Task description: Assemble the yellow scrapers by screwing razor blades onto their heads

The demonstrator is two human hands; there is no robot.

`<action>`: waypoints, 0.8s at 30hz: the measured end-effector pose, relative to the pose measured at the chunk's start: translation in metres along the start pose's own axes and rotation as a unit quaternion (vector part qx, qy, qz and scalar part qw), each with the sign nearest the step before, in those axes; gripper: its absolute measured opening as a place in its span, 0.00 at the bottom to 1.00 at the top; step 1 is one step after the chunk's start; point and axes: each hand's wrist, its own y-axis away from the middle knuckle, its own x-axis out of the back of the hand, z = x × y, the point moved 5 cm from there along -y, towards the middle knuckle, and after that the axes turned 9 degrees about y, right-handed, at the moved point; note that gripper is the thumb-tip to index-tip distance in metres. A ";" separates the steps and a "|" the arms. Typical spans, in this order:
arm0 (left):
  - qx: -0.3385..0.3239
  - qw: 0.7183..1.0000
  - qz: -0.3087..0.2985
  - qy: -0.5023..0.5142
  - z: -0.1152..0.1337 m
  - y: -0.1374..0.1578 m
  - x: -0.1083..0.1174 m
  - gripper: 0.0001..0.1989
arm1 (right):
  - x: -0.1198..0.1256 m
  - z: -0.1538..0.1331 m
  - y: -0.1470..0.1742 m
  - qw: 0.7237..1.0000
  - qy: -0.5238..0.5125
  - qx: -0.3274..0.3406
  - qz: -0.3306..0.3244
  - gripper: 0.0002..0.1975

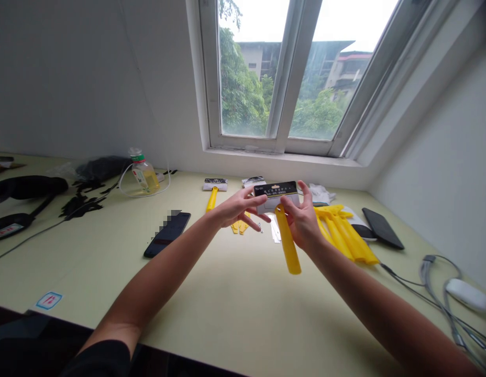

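Note:
Both my hands hold up a yellow-handled scraper [288,246] above the table, its handle hanging down toward me. A black and grey card sleeve [277,195] covers its head. My right hand [304,220] grips the handle just below the head, thumb on the card's right edge. My left hand [239,207] pinches the card's left side with fingertips. Below my hands lie small yellow parts [239,226] and thin white strips [275,234].
A pile of yellow handles [343,233] lies to the right beside a black phone [382,228]. Another packaged scraper [213,192] and a dark phone [167,233] lie to the left. A bottle [144,174], cables [443,298] and black gear [26,188] line the table edges.

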 end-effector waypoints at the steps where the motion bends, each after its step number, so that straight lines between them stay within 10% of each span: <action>1: 0.004 1.000 -0.009 -0.008 0.000 0.000 -0.002 0.31 | 0.000 -0.001 0.000 1.000 -0.006 0.001 0.001 0.48; 14: -0.162 0.966 0.188 -0.076 0.017 -0.001 0.023 0.15 | 0.000 -0.004 -0.004 0.997 0.021 0.069 -0.012 0.30; 18: -0.213 0.926 0.308 -0.053 0.040 0.005 0.076 0.12 | 0.009 0.017 -0.009 0.993 0.102 0.046 -0.033 0.19; 24: -0.087 0.837 0.518 -0.155 0.035 -0.004 0.184 0.15 | -0.021 0.057 0.027 0.940 0.247 -0.001 -0.234 0.08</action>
